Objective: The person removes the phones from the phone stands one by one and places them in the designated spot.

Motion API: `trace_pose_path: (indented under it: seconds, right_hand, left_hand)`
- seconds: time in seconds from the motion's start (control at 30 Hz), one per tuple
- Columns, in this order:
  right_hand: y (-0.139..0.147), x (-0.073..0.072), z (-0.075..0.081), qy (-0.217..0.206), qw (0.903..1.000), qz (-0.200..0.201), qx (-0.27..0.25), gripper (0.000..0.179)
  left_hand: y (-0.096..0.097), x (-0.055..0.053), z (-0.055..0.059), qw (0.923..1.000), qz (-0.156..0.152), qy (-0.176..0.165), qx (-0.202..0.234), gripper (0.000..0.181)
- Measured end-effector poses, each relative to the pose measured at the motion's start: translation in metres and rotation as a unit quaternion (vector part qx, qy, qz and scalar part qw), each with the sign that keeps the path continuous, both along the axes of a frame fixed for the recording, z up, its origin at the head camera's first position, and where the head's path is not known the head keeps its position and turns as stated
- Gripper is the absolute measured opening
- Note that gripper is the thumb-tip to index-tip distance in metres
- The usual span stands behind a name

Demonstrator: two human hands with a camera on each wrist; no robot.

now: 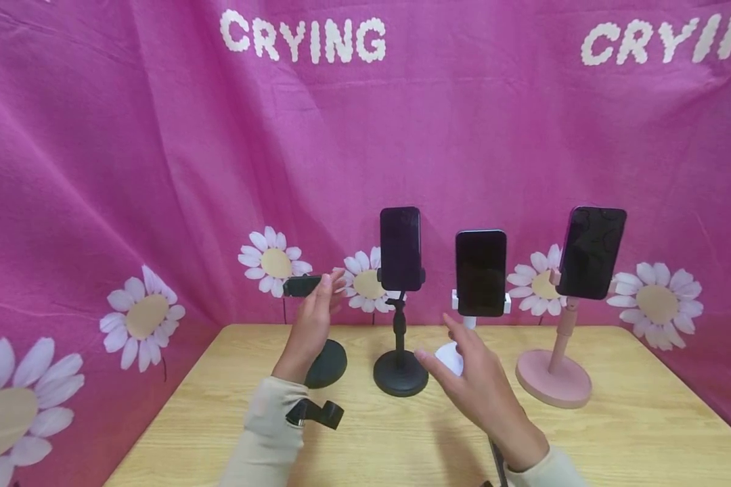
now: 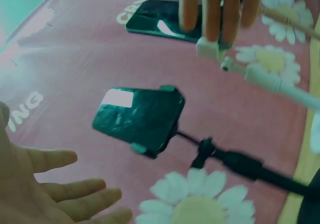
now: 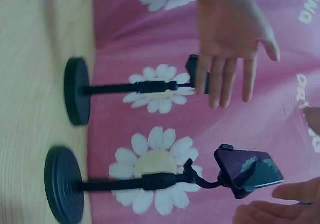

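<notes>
My left hand [image 1: 313,318] is raised with straight fingers, holding nothing. In the head view it overlaps a dark stand, whose black base [image 1: 331,365] and small dark top piece [image 1: 300,286] show beside it. To its right a phone [image 1: 401,249] sits upright in the clamp of a black stand [image 1: 400,372]. My right hand [image 1: 478,379], also empty with fingers extended, is in front of a white stand [image 1: 447,357] that bears another phone [image 1: 481,272]. In the left wrist view the black stand's phone [image 2: 140,119] hangs between both hands.
A pink stand [image 1: 554,379] with a tilted phone [image 1: 592,252] stands at the right. The stands are in a row on a light wooden table [image 1: 365,439]. Close behind its far edge hangs a magenta cloth [image 1: 341,135] with daisies and white lettering.
</notes>
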State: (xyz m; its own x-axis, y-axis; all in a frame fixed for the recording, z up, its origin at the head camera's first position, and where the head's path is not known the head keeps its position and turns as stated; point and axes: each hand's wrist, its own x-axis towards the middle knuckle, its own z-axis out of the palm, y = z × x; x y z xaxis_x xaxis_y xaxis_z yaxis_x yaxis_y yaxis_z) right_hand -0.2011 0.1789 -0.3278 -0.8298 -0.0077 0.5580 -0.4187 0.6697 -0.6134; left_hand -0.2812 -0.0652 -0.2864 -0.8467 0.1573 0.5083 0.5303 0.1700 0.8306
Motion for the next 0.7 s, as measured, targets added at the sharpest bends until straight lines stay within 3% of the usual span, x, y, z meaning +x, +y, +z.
trace_pose_path:
  seconds: [0.13,0.33,0.47,0.7]
  right_hand:
    - [-0.008,-0.011,0.008,-0.044,0.9912,0.052,-0.113,0.064]
    - [-0.021,-0.031,0.016,-0.082,0.9601,0.128,-0.234,0.063]
    - [-0.028,-0.039,0.017,-0.094,0.9476,0.145,-0.269,0.064]
    - [-0.034,-0.051,0.016,-0.114,0.9340,0.150,-0.304,0.066]
  left_hand:
    - [0.012,-0.003,-0.007,0.9949,-0.059,-0.063,0.052,0.062]
    - [0.031,-0.016,-0.021,0.9799,-0.104,-0.129,0.111,0.065]
    - [0.042,-0.027,-0.029,0.9731,-0.124,-0.144,0.131,0.064]
    - [0.055,-0.041,-0.038,0.9649,-0.135,-0.160,0.159,0.061]
